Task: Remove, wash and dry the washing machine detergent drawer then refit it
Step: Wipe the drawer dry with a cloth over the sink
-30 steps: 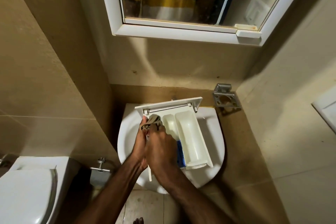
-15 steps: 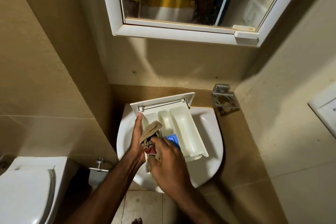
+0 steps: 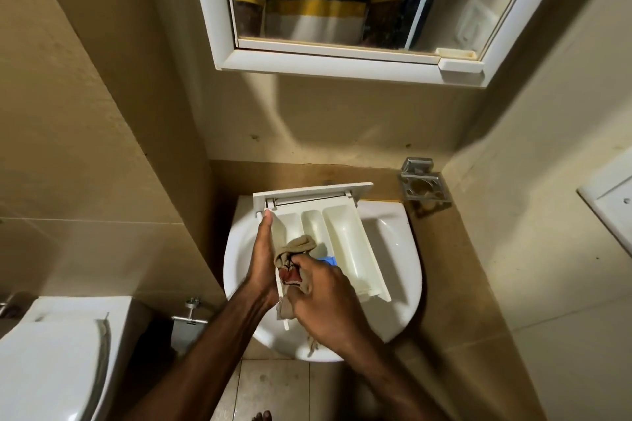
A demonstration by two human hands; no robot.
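The white detergent drawer (image 3: 345, 243) is held over the white washbasin (image 3: 400, 270), its front panel toward the wall and its three compartments facing up. A blue insert (image 3: 329, 260) shows at the near end of the middle compartment. My left hand (image 3: 261, 260) grips the drawer's left side wall, thumb near the front panel. My right hand (image 3: 321, 297) holds a bunched tan cloth (image 3: 295, 249) with a red patch, pressed into the left compartment. The cloth's tail hangs below my right hand over the basin's front rim.
A white-framed mirror cabinet (image 3: 345, 68) hangs above the basin. A metal holder (image 3: 424, 184) is fixed to the wall at the right. A white toilet (image 3: 51, 362) stands at lower left, with a metal fitting (image 3: 189, 314) between it and the basin. Tiled floor lies below.
My right hand has drawn the cloth back from the front end of the left compartment toward its near end, uncovering the blue insert. The drawer has shifted slightly left.
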